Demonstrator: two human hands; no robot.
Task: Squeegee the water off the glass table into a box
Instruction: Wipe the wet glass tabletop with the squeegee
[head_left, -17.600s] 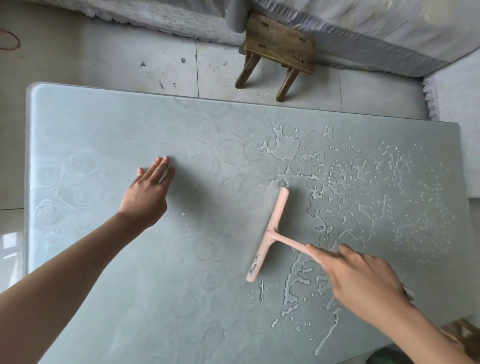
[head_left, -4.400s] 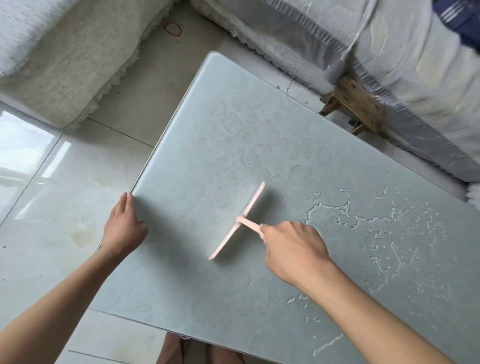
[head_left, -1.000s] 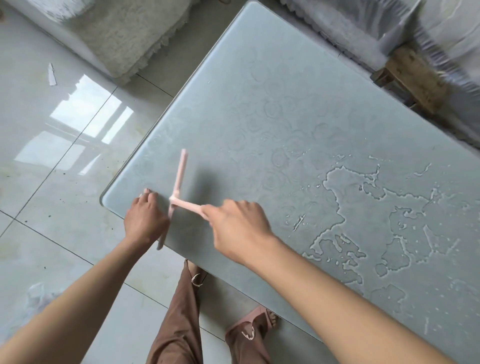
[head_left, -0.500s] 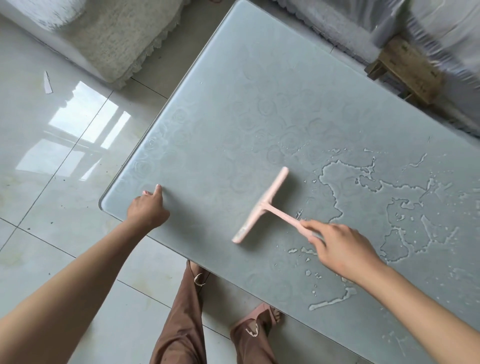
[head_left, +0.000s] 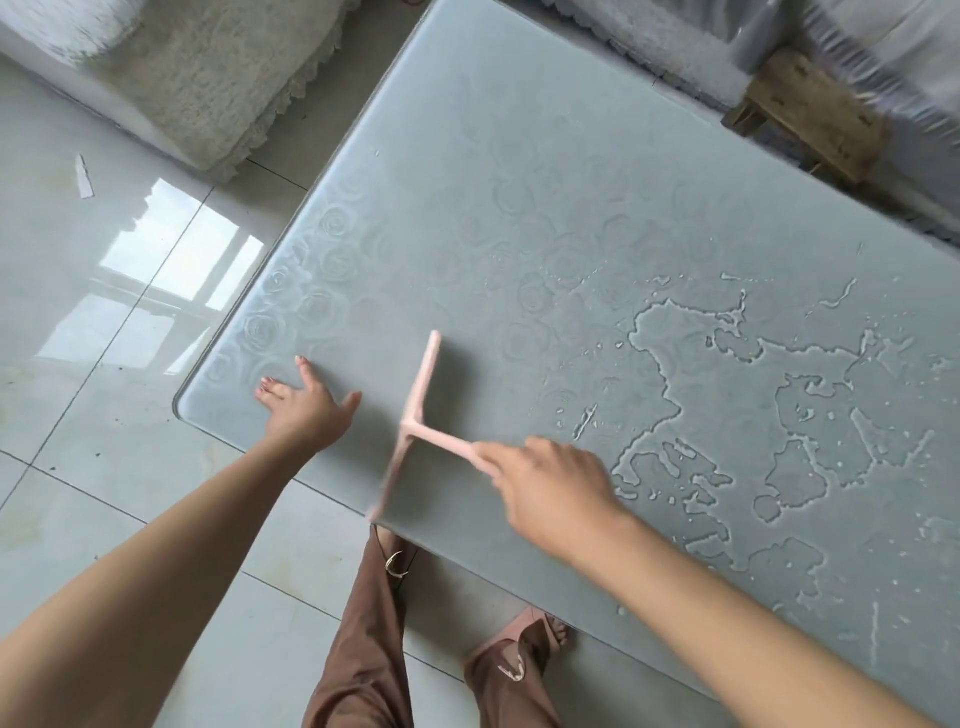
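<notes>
Whereas the pink squeegee (head_left: 422, 387) stood at the edge of the water half a second earlier, it now sits further toward the left of the frame. Its blade is turned nearly upright in the picture, and its lower end, blurred by motion, reaches the near edge of the glass counter (head_left: 519, 156).

Right hand (head_left: 550, 488): clenched round the squeegee handle, as before.

Left hand (head_left: 306, 413): previously curled at the counter edge, it is now released, with fingers spread flat on the glass near the lower-left corner. It lies near the blade but apart from it.

Water puddle (head_left: 717, 384): occupies the right half of the frame, well apart from the blade. The glass between blade and puddle shows only a few droplets and short streaks.

Consequence for the task: the stroke appears to drive a thin film toward the left corner, though the blur prevents confirming blade contact. Most of the water is not yet removed. No box is in view, so the collection point cannot be verified.
</notes>
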